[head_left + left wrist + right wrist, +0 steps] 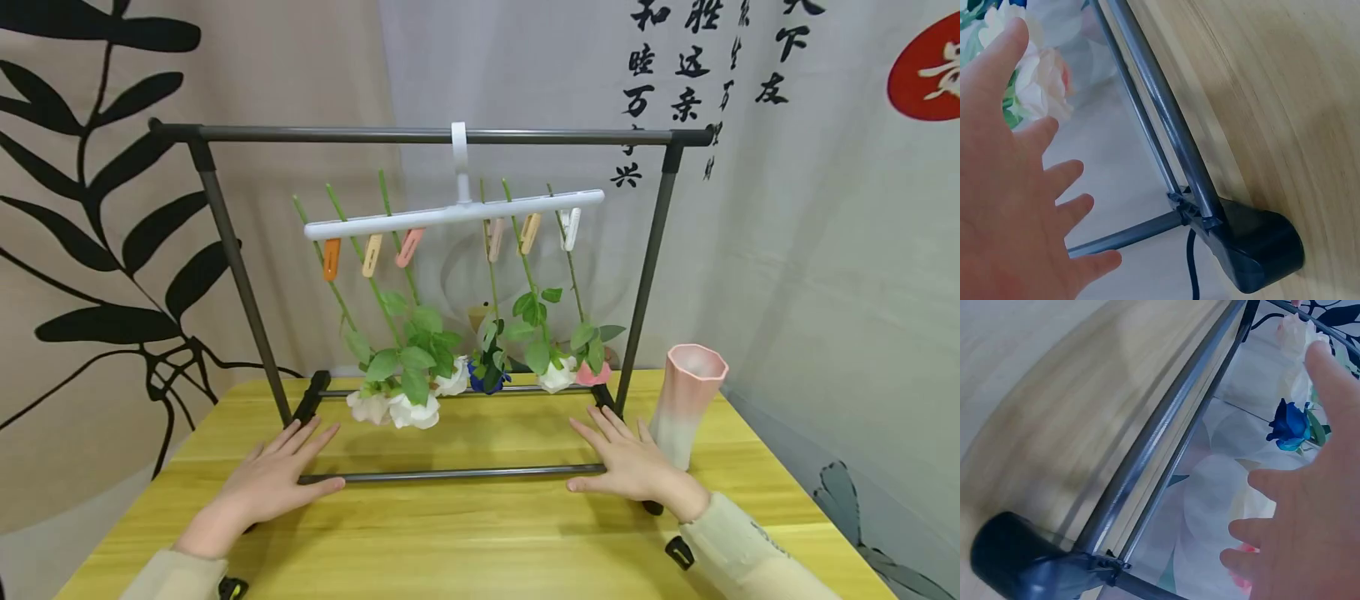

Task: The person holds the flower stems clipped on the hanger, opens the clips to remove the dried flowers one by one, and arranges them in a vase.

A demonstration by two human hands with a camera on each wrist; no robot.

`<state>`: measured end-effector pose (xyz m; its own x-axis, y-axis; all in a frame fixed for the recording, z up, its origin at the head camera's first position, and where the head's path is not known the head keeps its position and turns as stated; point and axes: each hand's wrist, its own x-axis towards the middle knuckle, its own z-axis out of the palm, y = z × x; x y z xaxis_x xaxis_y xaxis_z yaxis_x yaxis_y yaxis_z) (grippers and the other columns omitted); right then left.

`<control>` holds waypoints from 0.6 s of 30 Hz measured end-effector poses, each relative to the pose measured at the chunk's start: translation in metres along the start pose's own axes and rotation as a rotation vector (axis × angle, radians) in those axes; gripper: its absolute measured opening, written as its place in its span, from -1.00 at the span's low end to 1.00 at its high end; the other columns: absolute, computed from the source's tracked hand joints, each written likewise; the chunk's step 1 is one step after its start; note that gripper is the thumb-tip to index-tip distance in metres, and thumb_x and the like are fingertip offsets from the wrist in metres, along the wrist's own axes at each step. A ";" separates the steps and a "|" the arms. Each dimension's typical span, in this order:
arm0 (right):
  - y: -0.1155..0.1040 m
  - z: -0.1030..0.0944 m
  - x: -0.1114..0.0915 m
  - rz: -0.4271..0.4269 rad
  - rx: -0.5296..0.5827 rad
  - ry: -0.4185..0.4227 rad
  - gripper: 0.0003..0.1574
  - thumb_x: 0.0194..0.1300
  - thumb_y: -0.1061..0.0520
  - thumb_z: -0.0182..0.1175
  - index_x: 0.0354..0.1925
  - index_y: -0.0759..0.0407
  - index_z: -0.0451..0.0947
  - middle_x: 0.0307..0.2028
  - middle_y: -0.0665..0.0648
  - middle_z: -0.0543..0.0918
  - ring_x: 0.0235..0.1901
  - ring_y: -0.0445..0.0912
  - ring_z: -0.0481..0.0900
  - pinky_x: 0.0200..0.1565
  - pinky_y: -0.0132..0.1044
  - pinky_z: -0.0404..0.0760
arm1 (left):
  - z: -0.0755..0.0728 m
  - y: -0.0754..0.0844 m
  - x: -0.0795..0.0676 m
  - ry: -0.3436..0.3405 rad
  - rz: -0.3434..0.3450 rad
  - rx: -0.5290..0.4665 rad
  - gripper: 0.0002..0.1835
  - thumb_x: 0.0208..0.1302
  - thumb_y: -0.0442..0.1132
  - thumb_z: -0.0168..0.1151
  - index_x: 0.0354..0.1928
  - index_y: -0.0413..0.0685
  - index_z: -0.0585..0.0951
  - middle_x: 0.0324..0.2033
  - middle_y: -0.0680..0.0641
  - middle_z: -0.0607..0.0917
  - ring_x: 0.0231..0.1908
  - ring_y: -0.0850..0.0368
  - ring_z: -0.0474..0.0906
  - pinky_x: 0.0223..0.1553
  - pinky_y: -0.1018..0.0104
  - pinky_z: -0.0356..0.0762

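Observation:
My left hand (270, 479) has its fingers spread beside the left foot of a dark metal rack (315, 134). On the other side, my right hand (637, 462) spreads its fingers near the right foot, and neither hand grips anything. From the rack's top bar hangs a white hanger (405, 220), tilted higher at its right end. Several clothespins, among them an orange clothespin (331, 259) and a white clothespin (570, 229), hold artificial roses upside down by their stems. White roses (414, 412), a blue rose (1289, 425) and a pink rose (594, 372) dangle lowest.
A pink-and-white vase (678, 417) stands on the wooden table (450, 542), just beyond my right hand. The rack's front lower bar (465, 476) runs between my hands. Behind the table hangs a printed cloth (810, 250) with leaves and characters.

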<state>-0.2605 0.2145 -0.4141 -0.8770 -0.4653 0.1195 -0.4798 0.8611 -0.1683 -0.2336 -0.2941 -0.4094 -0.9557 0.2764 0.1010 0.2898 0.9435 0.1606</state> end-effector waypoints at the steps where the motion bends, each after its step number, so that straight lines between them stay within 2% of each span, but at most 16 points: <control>1: -0.002 -0.001 0.000 -0.006 0.000 -0.003 0.17 0.11 -0.59 0.09 0.49 -0.03 0.13 0.48 0.25 0.01 0.44 0.24 -0.08 0.19 0.50 -0.13 | 0.000 -0.001 0.000 0.005 0.004 -0.001 -0.09 0.21 0.46 0.03 0.51 0.24 0.12 0.46 -0.17 0.12 0.40 -0.32 -0.01 0.14 -0.52 -0.02; 4: -0.011 -0.007 0.000 -0.044 0.012 -0.009 0.16 0.12 -0.59 0.07 0.49 -0.04 0.12 0.47 0.27 0.06 0.44 0.24 -0.06 0.19 0.49 -0.07 | -0.002 -0.003 -0.001 0.021 0.013 -0.020 -0.11 0.22 0.44 0.03 0.51 0.26 0.12 0.46 -0.17 0.12 0.40 -0.31 0.01 0.12 -0.52 0.02; 8: -0.034 -0.024 0.002 -0.146 0.050 -0.018 0.14 0.14 -0.60 0.05 0.49 -0.09 0.10 0.45 0.25 0.13 0.42 0.22 0.01 0.21 0.41 0.06 | -0.007 -0.004 0.000 0.052 0.033 -0.041 -0.13 0.24 0.42 0.03 0.50 0.21 0.16 0.45 -0.19 0.14 0.38 -0.34 0.05 0.09 -0.52 0.07; 13: -0.069 -0.057 0.010 -0.265 0.096 -0.001 0.08 0.16 -0.56 0.07 0.48 -0.15 0.12 0.43 0.16 0.19 0.37 0.13 0.20 0.20 0.24 0.27 | -0.017 -0.002 0.008 0.100 0.076 -0.080 -0.15 0.26 0.35 0.09 0.47 0.04 0.24 0.42 -0.27 0.19 0.32 -0.42 0.13 0.05 -0.48 0.19; 18: -0.099 -0.093 0.030 -0.313 0.176 0.035 0.00 0.20 -0.47 0.15 0.46 -0.15 0.16 0.42 0.05 0.22 0.32 0.00 0.30 0.19 0.06 0.37 | -0.034 0.001 0.023 0.150 0.114 -0.178 -0.15 0.32 0.24 0.13 0.47 -0.09 0.19 0.41 -0.33 0.16 0.32 -0.46 0.10 0.09 -0.49 0.14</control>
<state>-0.2372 0.1346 -0.3031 -0.6871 -0.6908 0.2249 -0.7245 0.6281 -0.2840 -0.2537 -0.2924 -0.3734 -0.9019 0.3365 0.2709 0.4126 0.8569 0.3090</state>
